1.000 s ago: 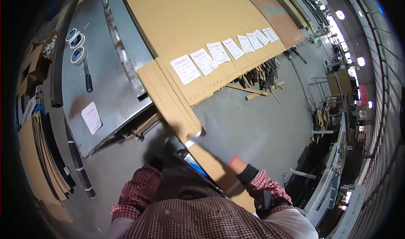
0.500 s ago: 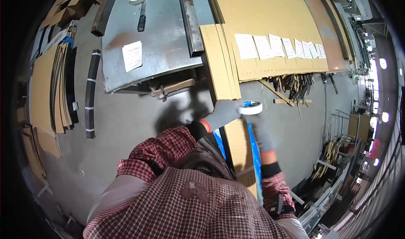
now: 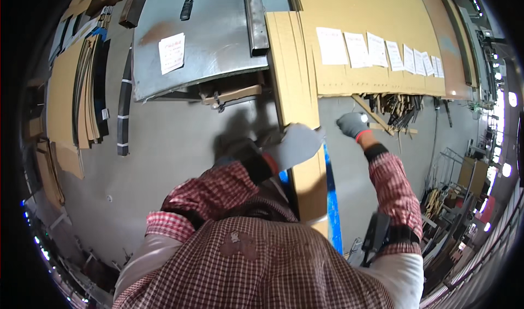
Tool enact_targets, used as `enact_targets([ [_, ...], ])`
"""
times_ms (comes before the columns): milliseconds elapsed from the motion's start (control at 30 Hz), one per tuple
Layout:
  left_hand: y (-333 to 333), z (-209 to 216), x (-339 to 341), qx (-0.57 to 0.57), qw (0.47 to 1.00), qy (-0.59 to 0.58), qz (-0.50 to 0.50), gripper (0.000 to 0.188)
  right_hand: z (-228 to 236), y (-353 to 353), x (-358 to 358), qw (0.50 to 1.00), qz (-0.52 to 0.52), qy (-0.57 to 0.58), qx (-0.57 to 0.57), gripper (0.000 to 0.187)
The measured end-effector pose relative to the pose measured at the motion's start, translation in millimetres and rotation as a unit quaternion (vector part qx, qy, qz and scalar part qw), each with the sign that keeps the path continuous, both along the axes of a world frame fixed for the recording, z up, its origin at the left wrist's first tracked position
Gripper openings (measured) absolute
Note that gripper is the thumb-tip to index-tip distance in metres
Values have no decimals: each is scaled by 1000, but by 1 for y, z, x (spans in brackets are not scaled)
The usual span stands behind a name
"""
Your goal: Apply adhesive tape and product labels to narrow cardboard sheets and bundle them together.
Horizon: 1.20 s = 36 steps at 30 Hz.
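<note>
- Head view: a long, narrow cardboard bundle [image 3: 297,90] runs almost straight away from the person, its long axis going from the metal table at the top down toward the person's chest, tilted slightly rightward at the near end.
- 1 blue strip [image 3: 331,200] lies along the bundle's right edge in its near half, parallel to it.
- The left hand [image 3: 295,143], in a grey glove, lies flat across the bundle at its middle, pressing on the top face.
- The right hand [image 3: 353,124], also gloved, is raised just right of the bundle and closed around a small white roll [image 3: 357,117]; what kind of roll is too small to tell.
- 1 large cardboard sheet [image 3: 371,14] lies to the right of the bundle's far end, carrying 7 white paper labels [image 3: 331,45] in a row.
- 1 grey metal table [image 3: 213,36] sits to the left, with 1 more white label [image 3: 171,52] on it.
- Thin wooden sticks [image 3: 396,107] lie heaped beyond the right hand, and flat cardboard stacks [image 3: 68,90] stand at the far left.
</note>
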State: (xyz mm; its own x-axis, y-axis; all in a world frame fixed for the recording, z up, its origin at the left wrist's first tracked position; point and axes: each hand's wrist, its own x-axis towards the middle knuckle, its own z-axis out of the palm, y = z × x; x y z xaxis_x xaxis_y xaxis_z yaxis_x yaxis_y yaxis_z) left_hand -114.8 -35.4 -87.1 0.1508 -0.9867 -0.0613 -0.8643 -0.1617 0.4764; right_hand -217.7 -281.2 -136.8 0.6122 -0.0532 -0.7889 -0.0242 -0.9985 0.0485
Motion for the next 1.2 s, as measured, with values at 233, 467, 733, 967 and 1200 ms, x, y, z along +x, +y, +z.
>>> enact_targets([
  [233,38,1,-8,-152,859,303,385,51,36,67,7,907,-275,-268,175,23],
  [467,91,-33,-105,-124,841,485,206,83,31,89,-51,976,-133,-139,102,20],
  [733,74,27,-7,-42,810,464,357,75,121,93,-2,931,-188,-241,201,31],
  [967,110,86,12,-89,830,521,180,75,212,162,34,886,-86,-140,433,48],
  [1200,101,-28,25,43,882,368,292,52,86,55,22,909,-295,-174,238,26],
])
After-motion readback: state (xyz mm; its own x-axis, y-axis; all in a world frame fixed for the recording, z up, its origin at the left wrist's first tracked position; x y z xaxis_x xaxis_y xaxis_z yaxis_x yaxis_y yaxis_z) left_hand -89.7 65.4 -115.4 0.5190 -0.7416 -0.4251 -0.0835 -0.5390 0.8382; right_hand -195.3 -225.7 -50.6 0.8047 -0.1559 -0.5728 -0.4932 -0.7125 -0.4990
